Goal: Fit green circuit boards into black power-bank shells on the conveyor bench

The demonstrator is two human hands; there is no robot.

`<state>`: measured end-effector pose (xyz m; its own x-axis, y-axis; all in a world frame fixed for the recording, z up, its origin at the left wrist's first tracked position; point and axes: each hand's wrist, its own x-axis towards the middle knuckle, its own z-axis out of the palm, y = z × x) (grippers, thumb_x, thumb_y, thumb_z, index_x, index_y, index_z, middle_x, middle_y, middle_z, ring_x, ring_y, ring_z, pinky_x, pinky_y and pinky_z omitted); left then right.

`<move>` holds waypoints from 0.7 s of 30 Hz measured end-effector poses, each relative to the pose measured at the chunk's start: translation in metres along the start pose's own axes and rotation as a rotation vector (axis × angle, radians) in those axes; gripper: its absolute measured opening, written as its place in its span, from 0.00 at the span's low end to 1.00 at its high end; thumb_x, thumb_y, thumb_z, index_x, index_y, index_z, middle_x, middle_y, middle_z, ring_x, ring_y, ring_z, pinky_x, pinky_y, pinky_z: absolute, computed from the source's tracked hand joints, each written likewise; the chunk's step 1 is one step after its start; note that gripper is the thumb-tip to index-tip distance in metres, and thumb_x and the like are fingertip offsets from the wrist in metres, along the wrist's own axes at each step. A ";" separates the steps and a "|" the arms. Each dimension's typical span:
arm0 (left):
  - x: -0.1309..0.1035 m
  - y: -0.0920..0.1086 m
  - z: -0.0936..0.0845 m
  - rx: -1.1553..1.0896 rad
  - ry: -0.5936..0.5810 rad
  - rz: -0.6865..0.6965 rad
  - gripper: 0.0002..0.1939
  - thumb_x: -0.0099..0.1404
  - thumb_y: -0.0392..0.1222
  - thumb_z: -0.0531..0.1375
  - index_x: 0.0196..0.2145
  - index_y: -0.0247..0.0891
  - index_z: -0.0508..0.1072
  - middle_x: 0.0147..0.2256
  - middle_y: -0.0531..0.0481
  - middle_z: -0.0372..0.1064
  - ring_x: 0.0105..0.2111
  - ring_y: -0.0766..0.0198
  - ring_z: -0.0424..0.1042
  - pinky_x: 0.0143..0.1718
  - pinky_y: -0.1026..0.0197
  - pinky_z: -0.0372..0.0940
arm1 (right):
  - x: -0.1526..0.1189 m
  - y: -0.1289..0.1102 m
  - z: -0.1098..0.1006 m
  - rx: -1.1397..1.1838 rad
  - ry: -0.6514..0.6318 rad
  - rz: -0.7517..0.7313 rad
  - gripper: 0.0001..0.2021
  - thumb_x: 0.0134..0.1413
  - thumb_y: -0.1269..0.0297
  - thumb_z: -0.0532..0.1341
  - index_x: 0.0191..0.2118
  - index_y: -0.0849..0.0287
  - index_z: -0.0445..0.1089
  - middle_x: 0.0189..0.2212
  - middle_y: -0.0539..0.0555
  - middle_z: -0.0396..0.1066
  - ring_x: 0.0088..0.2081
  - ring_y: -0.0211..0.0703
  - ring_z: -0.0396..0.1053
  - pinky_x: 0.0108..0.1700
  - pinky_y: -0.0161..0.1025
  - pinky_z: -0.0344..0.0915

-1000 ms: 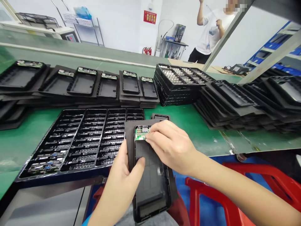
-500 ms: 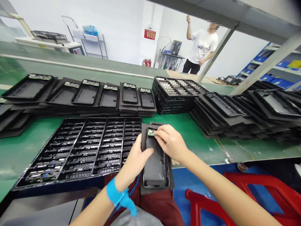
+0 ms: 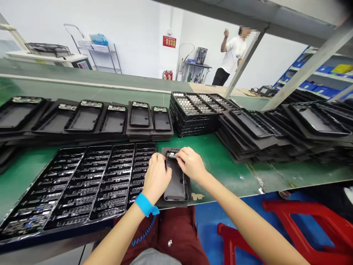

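Left hand (image 3: 157, 176) holds black case (image 3: 176, 186) at ten o'clock, maybe so right hand (image 3: 191, 163) can pinch small board (image 3: 171, 155) at twelve

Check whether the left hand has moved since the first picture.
Yes: the left hand has moved forward, away from the body, judged against the green bench's front edge.

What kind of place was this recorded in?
Probably an electronics assembly workshop: the green bench carries a slotted black tray with circuit boards in its near-left slots, stacks of black casings, and the person wears a blue wrist strap with a coiled cord.
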<state>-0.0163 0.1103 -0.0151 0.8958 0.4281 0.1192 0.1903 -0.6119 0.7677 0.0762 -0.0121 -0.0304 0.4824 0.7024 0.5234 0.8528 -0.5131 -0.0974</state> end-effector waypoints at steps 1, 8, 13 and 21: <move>0.000 0.000 0.001 0.011 0.012 0.003 0.15 0.61 0.44 0.58 0.44 0.36 0.68 0.52 0.44 0.61 0.52 0.53 0.61 0.51 0.42 0.57 | -0.001 0.000 0.001 0.000 0.005 -0.004 0.04 0.57 0.72 0.57 0.33 0.63 0.68 0.31 0.50 0.68 0.35 0.38 0.67 0.36 0.37 0.66; -0.003 0.007 -0.005 -0.202 -0.092 -0.073 0.17 0.61 0.39 0.56 0.49 0.36 0.64 0.35 0.50 0.69 0.37 0.59 0.69 0.45 0.48 0.61 | -0.003 -0.010 -0.010 -0.018 0.109 -0.035 0.09 0.56 0.74 0.54 0.30 0.62 0.70 0.28 0.55 0.69 0.32 0.42 0.64 0.34 0.37 0.63; -0.023 0.022 -0.026 -0.621 -0.202 -0.262 0.17 0.55 0.36 0.55 0.45 0.39 0.68 0.35 0.52 0.70 0.35 0.63 0.68 0.38 0.61 0.63 | -0.002 -0.033 -0.040 -0.022 0.219 -0.083 0.10 0.57 0.73 0.54 0.30 0.62 0.71 0.29 0.55 0.70 0.31 0.41 0.64 0.34 0.37 0.62; -0.071 0.031 -0.057 -1.216 -0.269 -0.723 0.23 0.46 0.35 0.56 0.42 0.45 0.70 0.23 0.57 0.69 0.22 0.68 0.66 0.25 0.66 0.63 | -0.010 -0.077 -0.077 -0.002 0.289 -0.271 0.09 0.55 0.77 0.54 0.32 0.64 0.71 0.28 0.56 0.70 0.30 0.40 0.64 0.30 0.36 0.64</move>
<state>-0.0966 0.0989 0.0361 0.8261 0.1731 -0.5363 0.2962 0.6763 0.6745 -0.0101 -0.0180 0.0372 0.1638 0.6447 0.7466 0.9409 -0.3295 0.0782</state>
